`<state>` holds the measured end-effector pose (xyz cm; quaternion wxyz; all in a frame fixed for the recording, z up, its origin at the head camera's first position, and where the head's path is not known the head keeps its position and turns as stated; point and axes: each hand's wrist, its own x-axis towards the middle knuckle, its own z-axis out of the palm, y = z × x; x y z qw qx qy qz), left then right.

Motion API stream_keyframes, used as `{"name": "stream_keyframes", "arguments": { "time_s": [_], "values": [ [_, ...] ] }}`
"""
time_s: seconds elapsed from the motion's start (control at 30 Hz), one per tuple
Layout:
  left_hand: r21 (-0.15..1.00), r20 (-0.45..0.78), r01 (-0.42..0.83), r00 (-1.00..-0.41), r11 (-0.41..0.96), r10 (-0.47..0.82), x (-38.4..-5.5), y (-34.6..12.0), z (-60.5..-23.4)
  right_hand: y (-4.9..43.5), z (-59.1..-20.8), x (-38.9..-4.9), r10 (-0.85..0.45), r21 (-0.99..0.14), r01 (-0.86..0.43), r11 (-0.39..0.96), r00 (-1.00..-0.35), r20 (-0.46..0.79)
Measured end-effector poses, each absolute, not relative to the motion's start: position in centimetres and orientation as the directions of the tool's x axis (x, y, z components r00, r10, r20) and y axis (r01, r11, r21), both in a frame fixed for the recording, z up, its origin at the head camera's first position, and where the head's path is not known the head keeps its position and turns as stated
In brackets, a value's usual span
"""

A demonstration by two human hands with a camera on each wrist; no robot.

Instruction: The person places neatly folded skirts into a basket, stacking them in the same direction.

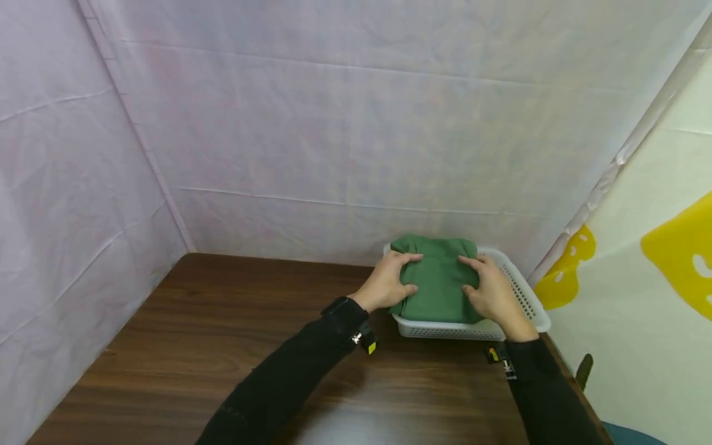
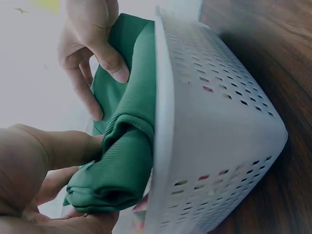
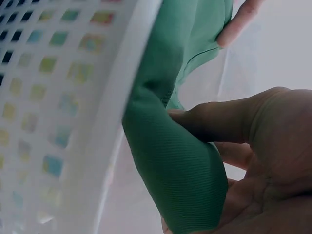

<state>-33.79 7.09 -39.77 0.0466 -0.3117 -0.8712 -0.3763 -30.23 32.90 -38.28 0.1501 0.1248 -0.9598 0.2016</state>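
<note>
A folded green cloth lies over the left part of a white plastic basket, level with its rim. My left hand grips the cloth's left side, thumb and fingers spread along the edge. On the opposite side, my right hand holds the cloth with its thumb on top. The left wrist view shows the cloth rolled thick at its edge, pinched between thumb and fingers just beside the basket's rim. In the right wrist view, the cloth bulges past the rim, with fingers beneath it.
Something multicoloured shows inside the basket and through its holes. The basket stands at the back right of a brown wooden table. White fabric walls rise behind and to the left, and yellow shapes mark the right one.
</note>
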Motion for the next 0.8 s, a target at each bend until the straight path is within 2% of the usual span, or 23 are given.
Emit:
{"name": "stream_keyframes", "arguments": {
  "time_s": [0.13,0.23,0.4,0.5,0.63,0.8],
  "values": [
    [0.628,0.295,0.571,-0.803,0.528,0.518,-34.0,8.1,-40.3,33.9,-38.8,-30.9,-0.175,-0.331,-0.300,0.895,-0.917,0.358],
    [0.575,0.281,0.580,-0.803,0.577,0.526,-33.9,8.6,-40.8,34.3,-39.2,-31.2,-0.176,-0.321,-0.285,0.903,-0.928,0.328],
    [0.333,0.319,0.613,-0.788,0.716,0.526,-33.6,8.7,-41.2,34.7,-40.1,-31.2,-0.168,-0.288,-0.205,0.935,-0.975,0.147],
    [0.240,0.337,0.619,-0.775,0.748,0.534,-33.4,8.2,-41.4,34.7,-40.5,-30.8,-0.165,-0.248,-0.182,0.951,-0.982,0.087],
    [0.246,0.343,0.653,-0.749,0.716,0.566,-33.1,7.3,-41.7,34.5,-40.7,-30.4,-0.160,-0.218,-0.183,0.959,-0.980,0.119],
    [0.283,0.353,0.672,-0.736,0.684,0.577,-32.7,5.9,-41.4,33.8,-40.4,-30.2,-0.175,-0.275,-0.234,0.933,-0.959,0.222]
  ]
}}
